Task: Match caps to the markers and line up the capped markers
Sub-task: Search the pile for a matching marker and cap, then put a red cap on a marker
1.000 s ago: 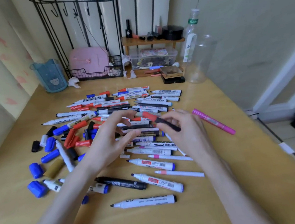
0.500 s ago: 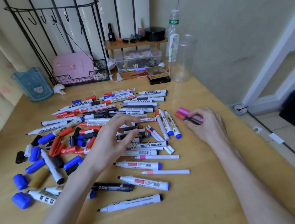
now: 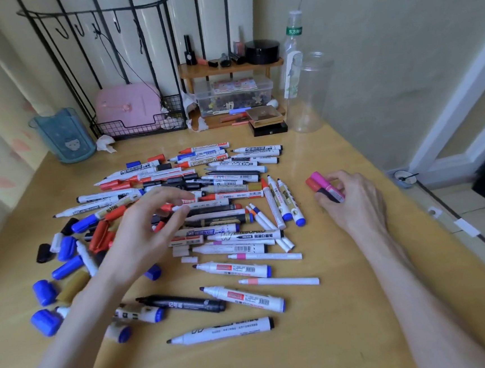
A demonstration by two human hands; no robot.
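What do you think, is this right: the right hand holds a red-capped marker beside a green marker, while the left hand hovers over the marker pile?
Not quite: the head view shows a pink marker, not a green one, beside the red-capped marker in the right hand. The rest holds: the left hand hovers over the marker pile.

- I see a tan wooden table (image 3: 336, 337) under everything.
- Back left: a teal translucent cup (image 3: 62, 135), with a crumpled tissue (image 3: 105, 143) just beside it.
- A black wire rack (image 3: 142, 128) holds a pink case (image 3: 127, 106).
- A small wooden shelf (image 3: 231, 66) carries a round black tub (image 3: 262, 51) above a clear lidded box (image 3: 233, 96).
- Back right: a plastic bottle (image 3: 292, 50) behind a clear jar (image 3: 311, 95).
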